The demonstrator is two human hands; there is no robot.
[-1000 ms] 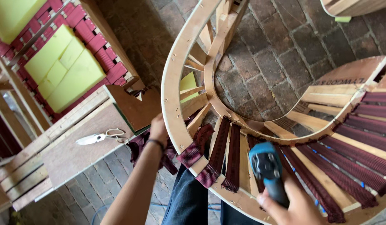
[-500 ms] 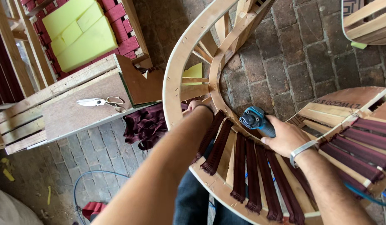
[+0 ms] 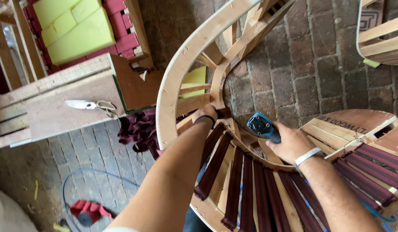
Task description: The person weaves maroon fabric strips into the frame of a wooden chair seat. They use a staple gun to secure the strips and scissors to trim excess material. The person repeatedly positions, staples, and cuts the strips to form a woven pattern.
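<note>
A curved wooden chair frame (image 3: 173,81) lies in front of me, with several dark maroon webbing straps (image 3: 237,189) stretched across it. My left hand (image 3: 205,114) reaches over the frame and presses on the end of a strap by the inner curved rail; a dark band is on that wrist. My right hand (image 3: 289,144) grips a blue and black stapling tool (image 3: 261,125), its head pointed at the inner rail just right of my left hand. A white band is on my right wrist.
A plywood bench (image 3: 70,114) at the left carries white-handled scissors (image 3: 89,105). Loose maroon webbing (image 3: 139,129) is piled on the brick floor (image 3: 302,73). A blue hose (image 3: 78,180) and a red object (image 3: 89,210) lie lower left. Yellow foam (image 3: 74,28) sits upper left; another wooden frame (image 3: 379,38) upper right.
My right hand has brought the tool up from my lap to the inner rail. My left hand has slid from the outer rim to the inner rail. The view has shifted.
</note>
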